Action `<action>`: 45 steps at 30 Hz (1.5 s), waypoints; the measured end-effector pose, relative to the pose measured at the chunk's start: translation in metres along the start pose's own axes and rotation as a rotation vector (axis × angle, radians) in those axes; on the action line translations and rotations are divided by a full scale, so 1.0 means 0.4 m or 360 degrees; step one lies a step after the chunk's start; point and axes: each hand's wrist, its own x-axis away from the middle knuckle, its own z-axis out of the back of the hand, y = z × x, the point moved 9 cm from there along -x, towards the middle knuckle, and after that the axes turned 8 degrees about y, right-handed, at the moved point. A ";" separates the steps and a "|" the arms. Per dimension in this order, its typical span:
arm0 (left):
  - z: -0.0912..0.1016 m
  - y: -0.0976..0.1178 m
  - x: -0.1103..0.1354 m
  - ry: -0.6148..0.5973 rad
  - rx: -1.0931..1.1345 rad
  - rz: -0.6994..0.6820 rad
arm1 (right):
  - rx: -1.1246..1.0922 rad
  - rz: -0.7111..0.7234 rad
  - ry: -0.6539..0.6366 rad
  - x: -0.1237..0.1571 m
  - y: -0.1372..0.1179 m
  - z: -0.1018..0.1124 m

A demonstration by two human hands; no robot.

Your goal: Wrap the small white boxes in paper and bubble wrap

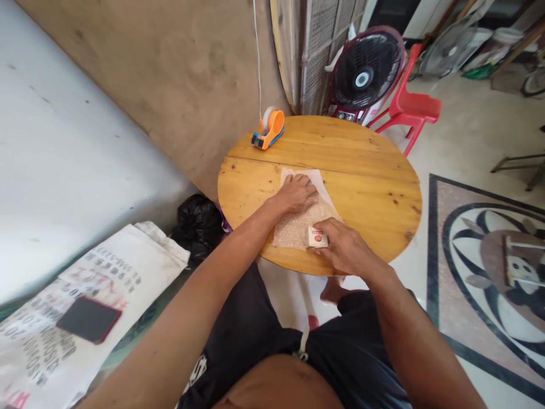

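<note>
A sheet of bubble wrap (pixel 292 230) lies on the round wooden table (pixel 366 170), close to its near edge. My left hand (pixel 298 193) rests flat on the upper part of the sheet, fingers stretched out. In my right hand (pixel 343 241) is a small white box (pixel 317 237) with red print, gripped between thumb and fingers at the sheet's lower right corner. Whether the box touches the wrap cannot be made out. My right fingertips are partly hidden behind the box.
An orange tape dispenser (pixel 270 129) stands at the table's far left edge. Behind the table are a fan (pixel 366 68) and a red chair (pixel 415 105). To my left, a phone (pixel 89 319) lies on a printed white sack (pixel 128 272), near a black plastic bag (pixel 198 224).
</note>
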 end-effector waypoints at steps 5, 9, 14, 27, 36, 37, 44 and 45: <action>0.003 0.020 -0.045 -0.0021 -0.0008 -0.0148 | -0.0052 -0.0024 -0.0042 -0.002 0.008 -0.007; 0.002 0.029 -0.057 -0.0034 0.0022 -0.0171 | -0.0131 -0.0017 -0.0026 -0.001 0.014 -0.008; -0.022 0.030 -0.057 -0.0095 -0.0030 -0.0099 | -0.0123 -0.0017 -0.0037 0.003 0.024 -0.015; -0.049 0.019 -0.053 -0.0081 -0.0012 -0.0078 | -0.0216 -0.0166 0.0154 -0.021 0.057 0.032; -0.059 0.012 -0.058 -0.0076 -0.0044 -0.0148 | -0.0205 -0.0179 0.0371 -0.103 0.103 0.028; -0.061 0.010 -0.058 -0.0079 -0.0043 -0.0152 | -0.0206 -0.0168 0.0375 -0.103 0.104 0.023; -0.052 0.001 -0.060 -0.0039 0.0068 -0.0146 | -0.0234 -0.0118 0.0487 -0.072 0.103 0.009; -0.049 -0.002 -0.061 -0.0039 0.0103 -0.0135 | -0.0231 -0.0110 0.0504 -0.070 0.104 0.008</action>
